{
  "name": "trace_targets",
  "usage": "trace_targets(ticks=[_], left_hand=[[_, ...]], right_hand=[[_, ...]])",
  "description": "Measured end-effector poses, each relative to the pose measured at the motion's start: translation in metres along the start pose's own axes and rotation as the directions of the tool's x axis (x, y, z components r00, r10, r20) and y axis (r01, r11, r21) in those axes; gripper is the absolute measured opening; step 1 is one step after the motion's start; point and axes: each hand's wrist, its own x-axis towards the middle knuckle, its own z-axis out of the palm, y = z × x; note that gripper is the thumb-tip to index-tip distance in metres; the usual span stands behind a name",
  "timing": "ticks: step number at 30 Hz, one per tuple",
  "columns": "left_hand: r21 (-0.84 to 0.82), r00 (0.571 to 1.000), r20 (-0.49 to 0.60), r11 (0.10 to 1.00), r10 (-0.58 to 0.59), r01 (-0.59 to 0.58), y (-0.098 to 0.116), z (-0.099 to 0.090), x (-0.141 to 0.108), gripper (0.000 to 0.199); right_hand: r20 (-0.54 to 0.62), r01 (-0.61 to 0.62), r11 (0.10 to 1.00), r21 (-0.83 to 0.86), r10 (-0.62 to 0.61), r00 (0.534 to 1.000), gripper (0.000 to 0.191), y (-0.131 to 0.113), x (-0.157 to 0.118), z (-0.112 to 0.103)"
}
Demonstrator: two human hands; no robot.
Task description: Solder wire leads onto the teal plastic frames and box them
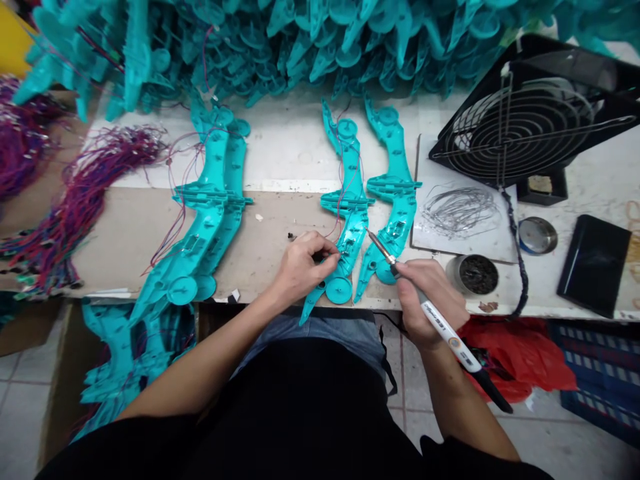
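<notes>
My right hand [431, 297] is wrapped round a white soldering iron [450, 335], its metal tip pointing up and left beside a teal plastic part [354, 232]. At that part's lower section, my left hand [310, 261] has thumb and forefinger pinched together; what they hold is too small to make out. Thin red and purple wires run along the same part. Another teal part [399, 155] lies just to its right, partly below the iron. Two more teal parts [210, 220] lie side by side further left, with wires over them.
Teal parts [310, 47] are heaped along the back. Wire bundles [107, 167] lie left. At right are a black fan [515, 127], a white board with thin wire [463, 210], tins [473, 274] and a black box [594, 265]. A box of teal parts [133, 353] stands below the table.
</notes>
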Motion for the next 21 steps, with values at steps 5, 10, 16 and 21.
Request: trace_targets(ticks=[5,10,16,21], left_hand=[[0.028,1.0,-0.005,1.0,-0.011,0.011,0.0,0.002,0.0,0.007],[0.021,1.0,0.006,1.0,-0.022,0.022,-0.003,0.002,-0.003,0.003],[0.239,0.975,-0.216,0.965,-0.052,0.105,0.001,-0.004,0.016,0.04],[0.528,0.981,0.085,0.843,-0.175,0.105,0.03,0.002,0.035,0.06]], right_hand=[[-0.105,-0.055,0.998,-0.012,0.054,0.993,0.021,0.01,0.004,0.008],[-0.197,-0.261,0.959,0.11,0.278,0.94,0.03,0.026,0.005,0.02],[-0.158,-0.4,0.917,0.004,0.395,0.905,0.032,0.029,0.012,0.027],[-0.141,-0.354,0.935,-0.006,0.349,0.926,0.035,0.035,0.013,0.027]])
